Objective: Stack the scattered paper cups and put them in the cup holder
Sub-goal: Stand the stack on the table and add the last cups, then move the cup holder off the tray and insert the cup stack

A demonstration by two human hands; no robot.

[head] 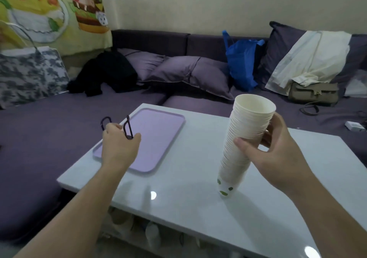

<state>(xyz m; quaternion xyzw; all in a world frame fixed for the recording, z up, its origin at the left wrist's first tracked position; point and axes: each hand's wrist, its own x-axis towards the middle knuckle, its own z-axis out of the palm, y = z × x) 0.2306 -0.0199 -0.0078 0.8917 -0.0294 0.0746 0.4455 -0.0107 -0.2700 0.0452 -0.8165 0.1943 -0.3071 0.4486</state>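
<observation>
A tall stack of white paper cups [241,144] leans to the right, its bottom cup with green spots resting on the white table [188,208]. My right hand [272,146] grips the stack around its upper half. My left hand [119,144] holds a dark wire cup holder [127,127] over the near left part of the lilac tray [158,136]; only two thin wire loops of it show above my fingers.
A purple sofa [49,130] wraps around the table's left and far sides, with cushions, black clothing, a blue bag [242,65] and an olive handbag [313,94] on it. Under the table sits a shelf holding several blurred items.
</observation>
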